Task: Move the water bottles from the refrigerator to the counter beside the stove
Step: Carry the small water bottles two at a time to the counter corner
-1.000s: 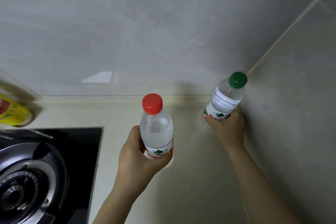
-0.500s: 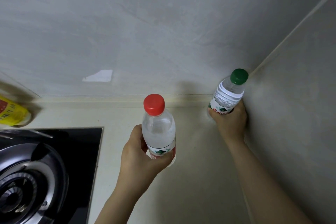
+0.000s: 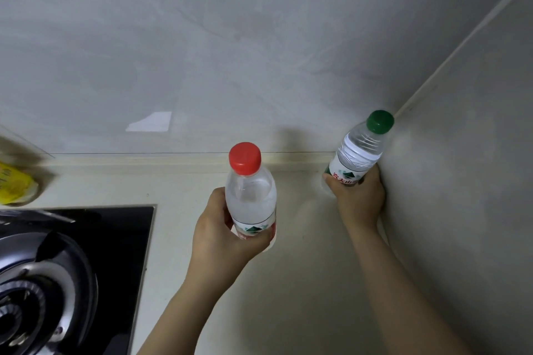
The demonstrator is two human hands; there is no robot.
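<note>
My left hand (image 3: 222,235) grips a clear water bottle with a red cap (image 3: 250,199) around its lower half, over the cream counter (image 3: 302,282) just right of the stove. My right hand (image 3: 359,199) holds a second water bottle with a green cap (image 3: 360,150), tilted toward the right wall, deep in the back right corner of the counter. Its base is hidden by my fingers, so I cannot tell whether it touches the counter. The refrigerator is out of view.
A black gas stove (image 3: 57,274) with a metal burner fills the lower left. A yellow-labelled container (image 3: 14,187) stands at the back left. Grey tiled walls (image 3: 259,52) close off the back and right sides of the counter.
My right hand has carried the green-capped bottle a little farther back into the corner. My left hand with the red-capped bottle has barely shifted.
</note>
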